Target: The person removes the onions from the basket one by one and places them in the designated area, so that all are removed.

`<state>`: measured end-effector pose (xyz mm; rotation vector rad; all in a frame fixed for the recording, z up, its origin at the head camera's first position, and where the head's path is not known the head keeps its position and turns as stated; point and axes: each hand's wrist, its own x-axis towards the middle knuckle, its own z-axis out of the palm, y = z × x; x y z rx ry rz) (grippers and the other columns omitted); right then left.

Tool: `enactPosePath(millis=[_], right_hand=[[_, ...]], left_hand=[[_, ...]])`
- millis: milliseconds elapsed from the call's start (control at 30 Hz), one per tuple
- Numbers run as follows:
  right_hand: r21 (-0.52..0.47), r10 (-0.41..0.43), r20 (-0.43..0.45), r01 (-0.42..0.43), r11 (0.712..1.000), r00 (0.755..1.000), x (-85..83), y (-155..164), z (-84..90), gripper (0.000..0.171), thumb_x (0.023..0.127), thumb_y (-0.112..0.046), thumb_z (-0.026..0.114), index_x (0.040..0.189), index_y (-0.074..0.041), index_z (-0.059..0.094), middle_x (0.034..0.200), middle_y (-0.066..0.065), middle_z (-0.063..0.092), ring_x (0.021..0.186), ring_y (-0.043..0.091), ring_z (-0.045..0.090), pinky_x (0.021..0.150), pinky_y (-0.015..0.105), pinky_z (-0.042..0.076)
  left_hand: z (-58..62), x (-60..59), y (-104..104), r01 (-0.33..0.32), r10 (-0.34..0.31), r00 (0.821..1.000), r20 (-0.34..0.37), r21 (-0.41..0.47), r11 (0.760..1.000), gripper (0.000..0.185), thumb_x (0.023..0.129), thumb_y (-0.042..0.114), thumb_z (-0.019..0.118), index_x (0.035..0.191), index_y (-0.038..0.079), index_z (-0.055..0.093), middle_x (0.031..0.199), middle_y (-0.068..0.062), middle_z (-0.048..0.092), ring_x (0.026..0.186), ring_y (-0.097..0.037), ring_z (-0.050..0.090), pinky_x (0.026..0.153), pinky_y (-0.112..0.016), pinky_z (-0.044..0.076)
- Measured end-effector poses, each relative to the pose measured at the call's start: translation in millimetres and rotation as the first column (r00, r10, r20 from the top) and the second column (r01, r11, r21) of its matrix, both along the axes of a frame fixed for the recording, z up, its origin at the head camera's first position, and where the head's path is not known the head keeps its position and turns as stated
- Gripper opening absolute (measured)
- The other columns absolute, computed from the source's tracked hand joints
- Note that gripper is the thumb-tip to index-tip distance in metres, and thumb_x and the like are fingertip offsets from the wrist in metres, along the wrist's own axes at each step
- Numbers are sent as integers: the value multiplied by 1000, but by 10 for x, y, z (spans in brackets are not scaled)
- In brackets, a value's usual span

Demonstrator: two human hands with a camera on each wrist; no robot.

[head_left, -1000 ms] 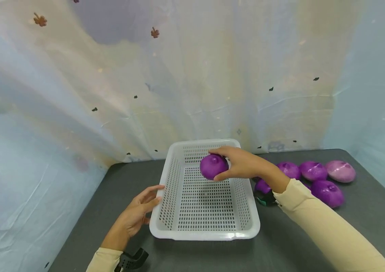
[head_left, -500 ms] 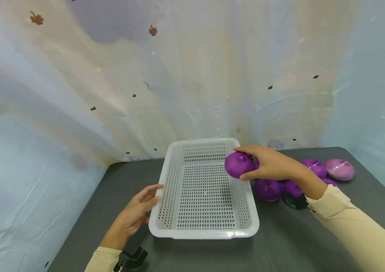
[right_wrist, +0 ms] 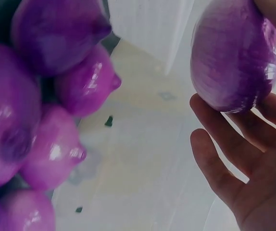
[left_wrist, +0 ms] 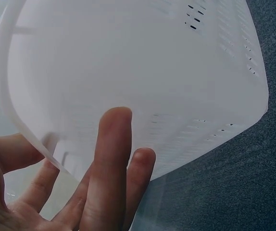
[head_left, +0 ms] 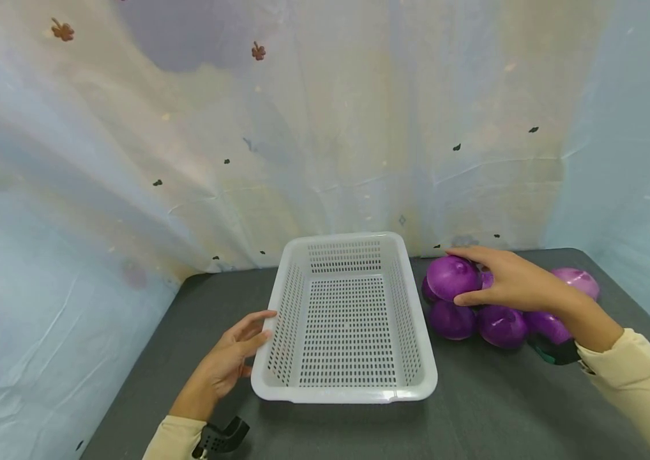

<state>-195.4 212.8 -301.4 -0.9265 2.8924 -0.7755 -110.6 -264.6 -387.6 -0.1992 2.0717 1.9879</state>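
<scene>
My right hand (head_left: 517, 278) holds a glossy purple onion (head_left: 453, 278) between thumb and fingers, over the left end of a group of onions on the table. In the right wrist view, fingertips lie against the underside of that onion (right_wrist: 234, 57), while the lower fingers extend away from it. My left hand (head_left: 224, 361) grips the left rim of a white perforated plastic basket (head_left: 345, 395). From the left wrist, fingers (left_wrist: 111, 159) show against the basket's outer wall. Nothing lies inside the basket.
Several purple onions (head_left: 502, 326) sit close together right of the basket, partly hidden by my right hand and wrist. A paler pink onion (head_left: 576, 280) is at the far right. The dark grey table (head_left: 348, 437) ends at a patterned curtain (head_left: 336, 140).
My right hand has carried the onion rightward from above the basket to over the other onions. The left hand and the basket have stayed put.
</scene>
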Motion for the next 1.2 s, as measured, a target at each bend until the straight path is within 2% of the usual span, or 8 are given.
enactPosePath(millis=[267,467,633,900,1033,1133,1200], right_hand=[[38,-58,-14,59,998,998,43,323,-38,83,83,-54,75,152,-23,41,152,16,46,135,41,47,98,62,43],[68,-117,-30,119,991,993,50,638,-107,84,83,-49,78,152,-21,40,149,21,47,129,42,51,91,62,46],[86,-175,-27,177,980,984,51,876,-200,87,83,-45,78,153,-12,39,146,26,46,120,46,55,84,61,48],[86,-249,28,246,965,968,55,1235,-299,90,87,-39,76,153,1,30,138,37,44,110,56,54,71,51,53],[111,-288,4,285,952,958,58,1384,-362,93,85,-40,78,151,6,31,136,39,41,107,56,53,74,56,53],[122,-311,-12,310,943,950,63,1492,-432,94,84,-41,79,149,10,31,137,42,36,107,58,50,81,66,49],[116,-320,-15,320,940,947,63,1567,-487,95,84,-39,79,147,13,31,135,43,35,106,59,50,81,65,49]], left_hand=[[-1,-14,5,5,-5,1000,-4,-5,1000,56,96,29,67,146,22,45,144,-7,51,109,-19,66,76,-46,60],[4,-21,5,4,-4,1000,-5,-2,1000,56,95,29,68,146,22,46,145,-7,50,109,-19,66,76,-46,60],[15,-11,2,0,0,1000,-3,-2,1000,56,95,30,68,146,23,46,146,-7,50,110,-19,65,77,-46,60],[18,-6,5,-3,3,1000,-5,-7,1000,56,95,31,69,146,23,46,145,-6,51,110,-19,65,78,-45,59],[13,-1,2,-2,2,1000,-3,-8,1000,56,95,31,68,146,23,46,143,-6,52,110,-19,65,78,-45,59],[10,0,3,-4,4,1000,-2,-7,1000,56,95,30,68,146,22,46,140,-5,54,110,-19,65,77,-45,59],[9,-1,6,-6,6,1000,0,-6,1000,56,95,30,68,146,22,46,139,-4,55,109,-19,65,78,-45,59]])
